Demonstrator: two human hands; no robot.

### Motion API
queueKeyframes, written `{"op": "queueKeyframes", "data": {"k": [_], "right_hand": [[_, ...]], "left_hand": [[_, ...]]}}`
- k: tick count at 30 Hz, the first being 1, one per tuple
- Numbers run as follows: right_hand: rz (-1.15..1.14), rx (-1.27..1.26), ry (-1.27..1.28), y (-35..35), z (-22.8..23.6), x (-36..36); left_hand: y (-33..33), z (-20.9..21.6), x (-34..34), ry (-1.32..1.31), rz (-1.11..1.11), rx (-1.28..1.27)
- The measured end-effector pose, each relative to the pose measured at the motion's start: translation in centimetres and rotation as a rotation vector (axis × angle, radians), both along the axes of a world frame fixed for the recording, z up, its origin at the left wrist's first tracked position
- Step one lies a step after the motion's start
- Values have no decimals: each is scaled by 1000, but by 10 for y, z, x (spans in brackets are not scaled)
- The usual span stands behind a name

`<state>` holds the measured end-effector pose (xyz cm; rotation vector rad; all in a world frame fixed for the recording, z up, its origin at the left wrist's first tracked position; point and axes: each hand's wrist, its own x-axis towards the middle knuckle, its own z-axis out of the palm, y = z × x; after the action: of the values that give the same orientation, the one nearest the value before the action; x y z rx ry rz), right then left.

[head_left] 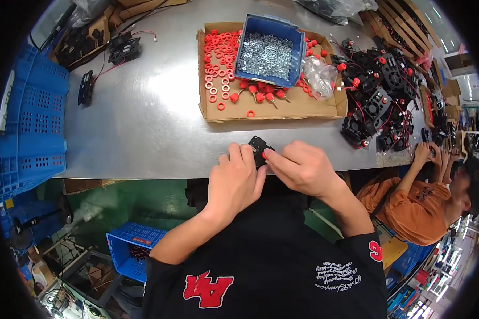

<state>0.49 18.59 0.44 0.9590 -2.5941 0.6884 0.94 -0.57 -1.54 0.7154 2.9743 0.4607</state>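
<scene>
By the near edge of the tabletop (143, 138), our left hand (230, 179) held a black bracket (257, 144); our right hand (307, 169) pinched a red fitting (265, 154), its fastening unclear.

A shiny metal tabletop (143, 127) spans the upper half of the frame. A shallow cardboard tray (229, 116) lies on it at upper centre. Tangled black fan units (380, 101) heap at upper right; at upper left lie two black wired parts (125, 49), apart from each other.
</scene>
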Motion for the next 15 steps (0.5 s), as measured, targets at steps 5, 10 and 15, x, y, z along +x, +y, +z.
{"op": "queueKeyframes", "data": {"k": [5,10,15], "right_hand": [[27,143,87,2,-2,3],[-375,-602,-840,12,2,11],[-199,-905,-1259,55,-23,12]], "left_hand": [[1,0,0,-4,10,-4],[3,2,0,9,1,35],[7,2,-3,-75,0,54]]}}
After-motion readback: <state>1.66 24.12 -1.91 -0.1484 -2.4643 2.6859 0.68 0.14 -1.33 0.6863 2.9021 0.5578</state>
